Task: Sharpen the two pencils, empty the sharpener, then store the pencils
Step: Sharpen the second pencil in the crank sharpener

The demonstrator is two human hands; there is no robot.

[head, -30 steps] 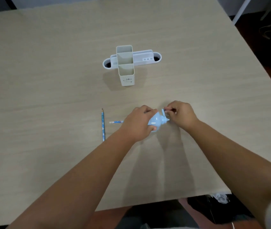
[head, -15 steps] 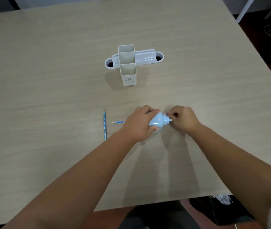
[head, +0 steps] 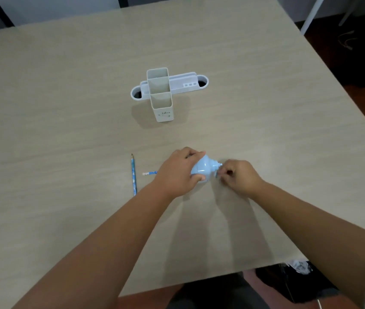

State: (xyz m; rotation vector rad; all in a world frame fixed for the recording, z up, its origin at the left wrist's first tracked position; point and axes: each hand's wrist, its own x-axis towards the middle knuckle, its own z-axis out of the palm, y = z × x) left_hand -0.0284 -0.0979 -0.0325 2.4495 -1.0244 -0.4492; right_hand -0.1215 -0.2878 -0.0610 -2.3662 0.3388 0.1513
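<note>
A light blue crank sharpener (head: pixel 202 169) lies on the table with my left hand (head: pixel 178 172) wrapped over its body. My right hand (head: pixel 238 175) pinches the small crank handle on the sharpener's right end. The eraser end of a blue pencil (head: pixel 149 173) sticks out to the left from under my left hand; the rest is hidden. A second blue pencil (head: pixel 134 175) lies loose further left, its point facing away from me. A white desk organizer (head: pixel 162 94) with tall open compartments stands beyond, at the table's middle.
The table's near edge (head: pixel 221 277) runs just below my forearms, and its right edge (head: pixel 333 70) slants away. Cables lie on the dark floor at the right.
My right hand has swung around the sharpener's end, from above it to below and to the right, turning the crank. My left hand and both pencils have stayed put.
</note>
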